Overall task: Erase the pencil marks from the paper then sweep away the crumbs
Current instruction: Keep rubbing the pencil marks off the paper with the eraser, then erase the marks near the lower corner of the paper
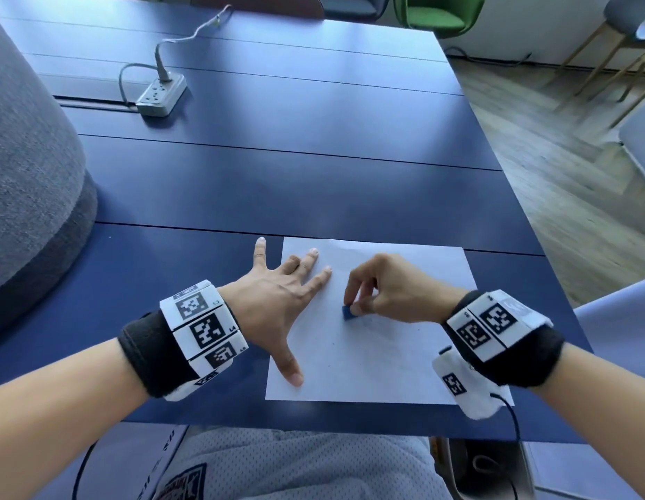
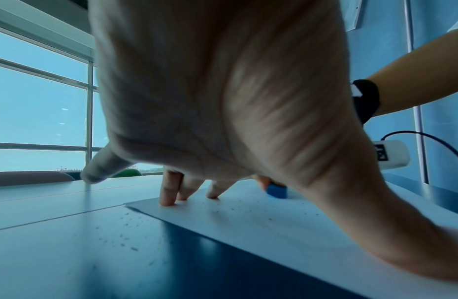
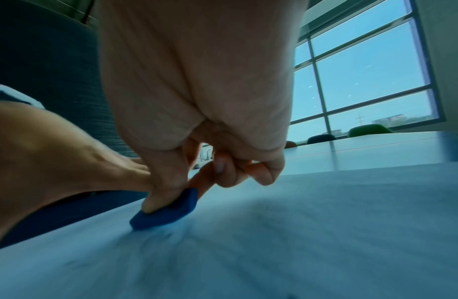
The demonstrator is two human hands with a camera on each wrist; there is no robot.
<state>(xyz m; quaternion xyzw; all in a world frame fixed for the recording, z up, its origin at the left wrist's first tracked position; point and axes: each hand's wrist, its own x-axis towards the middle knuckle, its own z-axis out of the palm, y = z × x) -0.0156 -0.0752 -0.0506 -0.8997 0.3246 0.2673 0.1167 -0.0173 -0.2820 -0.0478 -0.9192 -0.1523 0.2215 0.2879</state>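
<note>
Only the left wrist view showed dark crumbs [image 2: 125, 232] on the blue bench [image 1: 277, 182]. The right hand [image 1: 393, 290] pinched a small blue eraser [image 1: 348, 312]; the left hand [image 1: 277, 301] lay spread flat on the white paper sheet [image 1: 378, 355].

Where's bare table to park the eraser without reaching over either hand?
Bare table runs from the paper back to the power strip. A narrow strip right of the paper is free. The paper is crowded: left hand flat, right hand pinching the eraser.
</note>
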